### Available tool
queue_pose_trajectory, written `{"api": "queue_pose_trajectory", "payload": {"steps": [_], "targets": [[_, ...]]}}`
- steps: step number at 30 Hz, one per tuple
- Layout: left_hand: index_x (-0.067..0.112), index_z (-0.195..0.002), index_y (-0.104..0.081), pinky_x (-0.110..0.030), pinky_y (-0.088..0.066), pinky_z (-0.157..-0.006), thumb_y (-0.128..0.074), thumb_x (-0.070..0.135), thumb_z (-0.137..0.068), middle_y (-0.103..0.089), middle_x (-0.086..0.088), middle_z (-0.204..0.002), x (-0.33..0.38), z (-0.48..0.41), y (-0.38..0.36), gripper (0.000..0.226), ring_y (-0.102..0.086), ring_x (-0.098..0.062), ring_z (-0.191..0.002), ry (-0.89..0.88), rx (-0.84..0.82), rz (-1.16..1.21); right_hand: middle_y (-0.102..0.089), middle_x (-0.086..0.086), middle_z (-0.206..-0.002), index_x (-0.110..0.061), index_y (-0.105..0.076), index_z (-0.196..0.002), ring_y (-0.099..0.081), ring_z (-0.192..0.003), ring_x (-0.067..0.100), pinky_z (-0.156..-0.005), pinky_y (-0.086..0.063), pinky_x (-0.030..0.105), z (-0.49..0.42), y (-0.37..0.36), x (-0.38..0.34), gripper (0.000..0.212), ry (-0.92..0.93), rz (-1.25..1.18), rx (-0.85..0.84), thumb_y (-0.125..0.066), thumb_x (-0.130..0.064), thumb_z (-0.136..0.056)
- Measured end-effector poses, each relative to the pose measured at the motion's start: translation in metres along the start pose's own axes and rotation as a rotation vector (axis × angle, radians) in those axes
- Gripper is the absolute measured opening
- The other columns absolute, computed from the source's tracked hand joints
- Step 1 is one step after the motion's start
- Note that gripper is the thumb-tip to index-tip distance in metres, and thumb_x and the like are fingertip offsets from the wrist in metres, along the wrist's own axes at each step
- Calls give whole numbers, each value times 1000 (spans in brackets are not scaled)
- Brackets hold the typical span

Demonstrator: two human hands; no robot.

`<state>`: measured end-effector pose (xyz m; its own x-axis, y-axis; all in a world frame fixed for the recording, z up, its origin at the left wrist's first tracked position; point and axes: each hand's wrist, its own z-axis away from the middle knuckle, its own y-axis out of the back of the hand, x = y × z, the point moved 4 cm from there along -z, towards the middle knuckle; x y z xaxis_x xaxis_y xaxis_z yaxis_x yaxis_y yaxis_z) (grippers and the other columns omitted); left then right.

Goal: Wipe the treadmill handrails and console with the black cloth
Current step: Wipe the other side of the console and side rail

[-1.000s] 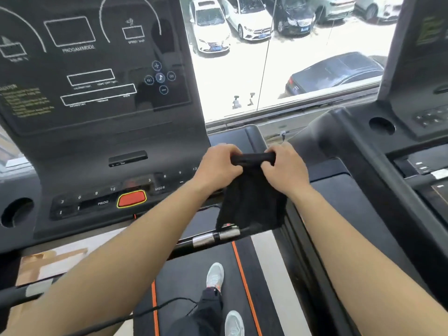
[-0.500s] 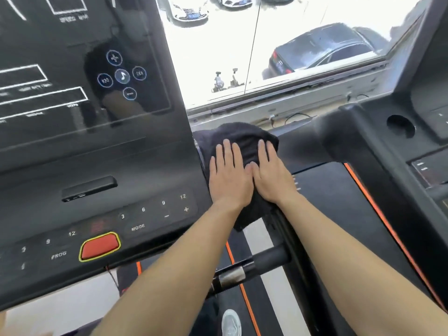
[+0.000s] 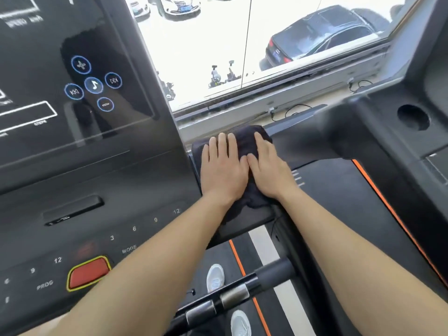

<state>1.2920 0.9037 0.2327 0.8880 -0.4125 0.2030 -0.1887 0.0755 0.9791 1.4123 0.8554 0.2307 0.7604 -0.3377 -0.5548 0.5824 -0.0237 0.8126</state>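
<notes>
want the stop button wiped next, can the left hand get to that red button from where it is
Probably yes: the left hand lies flat on the black cloth, and nothing stands between it and the red button below-left.

Black cloth (image 3: 244, 141) mostly under hands

Left hand (image 3: 224, 169) palm down, fingers straight and together, flat on the black cloth (image 3: 244, 141), right hand (image 3: 268, 169) flat beside it on the cloth, thumbs touching, both bare forearms stretched forward and converging toward the cloth
</notes>
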Motion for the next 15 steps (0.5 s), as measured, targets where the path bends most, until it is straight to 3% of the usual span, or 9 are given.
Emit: {"api": "queue_pose_trajectory", "payload": {"steps": [2,4,5,7,9,11,13,15], "targets": [[11,-159,-11,-43,-5,-125,-22,45,-103,-4,-13,-167,5,25,-7,66,-2,-31,-154,-28,-77,15,-28,10,-158,-20,-13,-159,-54,-121,41,-94,-46,51,29,-2,5,62,22,104,39,-32,-42,-104],[12,-160,-5,-42,-1,-125,-18,46,-104,4,-11,-167,7,25,-10,67,6,-29,-154,-41,-110,11,-33,13,-154,-19,-13,-158,-55,-117,43,-91,-47,52,30,-2,6,62,-5,123,49,-31,-43,-104],[12,-160,-7,-42,-3,-125,-18,45,-104,-1,-12,-168,6,17,-8,66,1,-29,-154,-46,-103,13,-36,15,-151,-19,-13,-158,-56,-116,44,-90,-46,52,23,-1,4,61,-32,107,48,-30,-43,-105],[12,-154,-28,-41,-20,-120,-21,44,-104,-31,-12,-160,4,-10,-4,60,-27,-29,-147,-55,-51,9,-44,18,-145,-20,-17,-156,-55,-115,46,-91,-43,51,1,4,-2,57,-96,37,44,-28,-43,-105],[16,-130,-52,-42,-39,-99,-22,43,-104,-60,-10,-132,4,-42,2,48,-55,-30,-120,-47,-37,-28,-51,21,-140,-17,-29,-150,-53,-119,44,-94,-40,48,-31,7,-6,50,-143,-96,19,-25,-40,-106],[19,-116,-60,-43,-43,-85,-20,40,-105,-67,-9,-120,6,-73,4,47,-62,-34,-108,-13,-167,-6,-56,20,-136,-12,-48,-132,-51,-122,39,-97,-37,44,-63,5,-7,41,-190,-227,-64,-24,-34,-107],[18,-116,-62,-46,-46,-89,-20,33,-105,-64,-12,-125,6,-99,-1,46,-59,-37,-112,-19,-340,18,-59,18,-130,-8,-59,-114,-53,-119,31,-98,-39,37,-86,3,-4,37,-262,-419,-109,-28,-27,-107],[14,-118,-58,-49,-46,-92,-21,25,-104,-61,-15,-129,8,-114,-8,41,-57,-38,-116,-111,-434,-3,-67,10,-115,-10,-67,-107,-60,-107,18,-88,-45,23,-88,3,3,35,-382,-683,-121,-38,-29,-106]]}}
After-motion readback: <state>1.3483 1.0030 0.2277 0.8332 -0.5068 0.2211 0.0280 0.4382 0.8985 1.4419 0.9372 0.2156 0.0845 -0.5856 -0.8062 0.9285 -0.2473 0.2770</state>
